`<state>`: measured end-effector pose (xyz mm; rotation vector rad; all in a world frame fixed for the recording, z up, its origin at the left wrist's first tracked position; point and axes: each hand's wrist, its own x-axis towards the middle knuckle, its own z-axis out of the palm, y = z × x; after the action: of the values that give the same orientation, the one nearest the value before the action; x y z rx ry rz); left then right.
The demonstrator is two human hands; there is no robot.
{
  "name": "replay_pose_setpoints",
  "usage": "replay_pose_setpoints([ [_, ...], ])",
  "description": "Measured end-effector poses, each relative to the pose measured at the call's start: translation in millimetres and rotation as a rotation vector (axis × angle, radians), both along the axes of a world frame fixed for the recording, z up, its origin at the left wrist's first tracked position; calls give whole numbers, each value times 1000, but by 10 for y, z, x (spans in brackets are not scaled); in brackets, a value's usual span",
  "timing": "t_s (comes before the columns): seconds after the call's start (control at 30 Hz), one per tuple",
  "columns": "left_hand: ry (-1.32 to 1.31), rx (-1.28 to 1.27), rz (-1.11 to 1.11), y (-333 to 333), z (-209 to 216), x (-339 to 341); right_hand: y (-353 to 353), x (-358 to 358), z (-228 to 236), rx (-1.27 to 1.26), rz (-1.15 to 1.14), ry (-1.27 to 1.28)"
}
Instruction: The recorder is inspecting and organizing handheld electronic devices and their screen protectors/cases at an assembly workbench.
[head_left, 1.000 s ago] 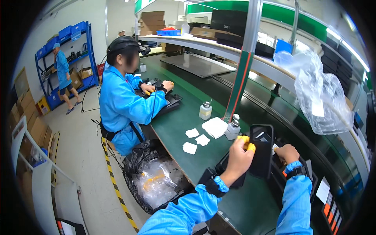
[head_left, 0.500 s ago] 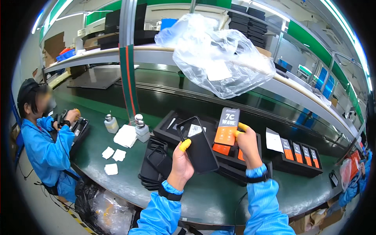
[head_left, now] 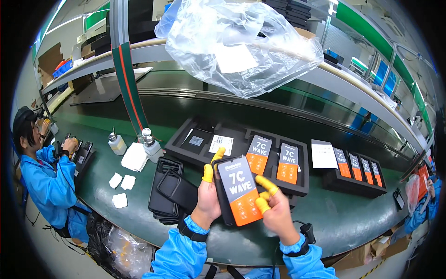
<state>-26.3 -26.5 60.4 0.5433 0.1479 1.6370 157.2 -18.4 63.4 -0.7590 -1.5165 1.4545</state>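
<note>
My left hand, with yellow finger cots, holds a black phone case from its left side. Laid over the case is a phone with a grey and orange printed front, hiding most of it. The fingers of my right hand, also in yellow cots, grip the phone's right edge. Whether the phone is seated in the case cannot be told. Behind the hands, two similar phones lie in a black foam tray. A stack of black phone cases stands left of my left hand.
Two dispenser bottles and white wipes are on the left of the green bench. On the right, a black box holds several phones. A plastic bag hangs off the shelf above. A co-worker sits at far left.
My right hand has brought the phone from above the tray toward me and left, onto the case in my left hand. The view has shifted a little.
</note>
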Motion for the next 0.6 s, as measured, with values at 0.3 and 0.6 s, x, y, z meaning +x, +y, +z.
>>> replay_pose_setpoints([
  [0.3, 129, 89, 3, 32, -82, 95, -220, -94, -293, 22, -90, 63],
  [0.6, 226, 51, 16, 27, -116, 171, -135, -8, -391, 48, -129, -104],
])
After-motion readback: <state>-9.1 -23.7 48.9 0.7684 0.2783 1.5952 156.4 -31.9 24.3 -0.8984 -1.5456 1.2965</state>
